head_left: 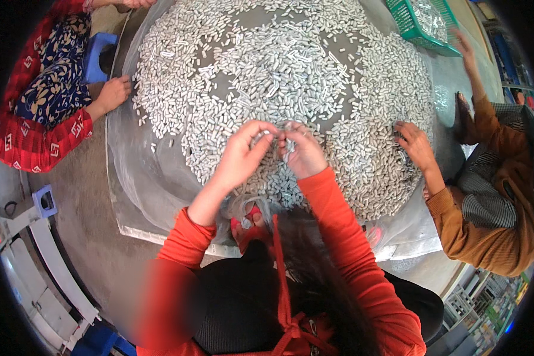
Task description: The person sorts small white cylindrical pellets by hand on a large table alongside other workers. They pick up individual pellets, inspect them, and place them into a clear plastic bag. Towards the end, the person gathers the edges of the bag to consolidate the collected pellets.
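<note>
Plastic sheet: grey and translucent (154, 190), spread wide in front of me, its near edge pale and creased.
Heap: small silvery cylinders (279, 65) cover most of the sheet, mounded in the middle, with bare grey strips curving around that mound.
Co-worker on my right: in a brown ribbed sleeve (492, 249), one hand (418, 147) at the heap's right side, the other (467, 52) near the basket.
Co-worker on my left: in a red patterned sleeve (41, 142), a hand (114, 93) by the heap's left edge.
My sleeves: red (344, 231), reaching forward over the near side of the heap.
Green basket: perforated plastic (433, 45) at the far right, shiny pieces inside.
Blue stool: low (95, 57), beside the left co-worker.
My left hand: over the near part of the heap (247, 151), thumb and forefinger brought together at the tips.
My right hand: just beside it (302, 151), fingers curled inward, fingertips close to the left ones.
Between my fingertips: too small and hidden; I cannot tell whether either hand pinches a cylinder.
</note>
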Action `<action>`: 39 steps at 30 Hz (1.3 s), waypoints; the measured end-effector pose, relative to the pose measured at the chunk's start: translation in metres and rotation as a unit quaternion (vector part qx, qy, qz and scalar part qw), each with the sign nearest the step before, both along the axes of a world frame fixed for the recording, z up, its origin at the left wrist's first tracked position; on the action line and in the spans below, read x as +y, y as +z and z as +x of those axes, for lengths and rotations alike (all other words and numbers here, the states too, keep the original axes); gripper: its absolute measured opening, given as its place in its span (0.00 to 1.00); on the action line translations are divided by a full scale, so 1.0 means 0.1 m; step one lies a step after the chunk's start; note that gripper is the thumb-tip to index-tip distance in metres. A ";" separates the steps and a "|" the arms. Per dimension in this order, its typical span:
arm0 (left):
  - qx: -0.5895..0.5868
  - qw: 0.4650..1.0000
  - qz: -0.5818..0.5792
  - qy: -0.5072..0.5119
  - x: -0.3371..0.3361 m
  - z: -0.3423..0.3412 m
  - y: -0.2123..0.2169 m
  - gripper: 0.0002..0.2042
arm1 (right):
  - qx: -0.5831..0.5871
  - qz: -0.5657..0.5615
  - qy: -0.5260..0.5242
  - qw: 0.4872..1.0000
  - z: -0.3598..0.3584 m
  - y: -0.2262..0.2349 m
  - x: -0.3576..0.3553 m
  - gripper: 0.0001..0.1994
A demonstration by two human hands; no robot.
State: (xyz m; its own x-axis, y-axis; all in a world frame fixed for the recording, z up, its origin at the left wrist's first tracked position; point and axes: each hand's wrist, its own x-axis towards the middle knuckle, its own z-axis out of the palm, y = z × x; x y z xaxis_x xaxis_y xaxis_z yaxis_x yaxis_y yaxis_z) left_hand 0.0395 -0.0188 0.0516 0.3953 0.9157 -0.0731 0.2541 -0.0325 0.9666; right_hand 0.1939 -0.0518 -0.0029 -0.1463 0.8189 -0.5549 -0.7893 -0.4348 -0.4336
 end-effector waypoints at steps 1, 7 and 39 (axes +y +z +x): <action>0.023 0.999 0.021 -0.013 -0.04 0.05 0.02 0.06 | 0.024 -0.024 -0.014 0.999 -0.11 0.03 -0.01 0.07; 0.126 0.954 0.244 -0.119 -0.12 0.27 0.18 0.14 | 0.125 -0.087 -0.084 0.985 -0.16 0.11 -0.08 0.12; 0.410 0.909 0.045 -0.060 0.98 -0.34 -0.66 0.47 | -0.805 0.079 0.181 0.560 0.67 -0.33 0.51 0.48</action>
State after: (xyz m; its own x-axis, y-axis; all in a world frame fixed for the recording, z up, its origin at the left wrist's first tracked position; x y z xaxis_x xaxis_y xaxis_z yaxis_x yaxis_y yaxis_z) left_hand 0.0057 0.0797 -0.0144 0.3386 0.8865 -0.3155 0.8776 -0.1766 0.4457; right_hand 0.2614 -0.0013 -0.0360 0.2674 0.9546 -0.1315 0.8063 -0.2964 -0.5119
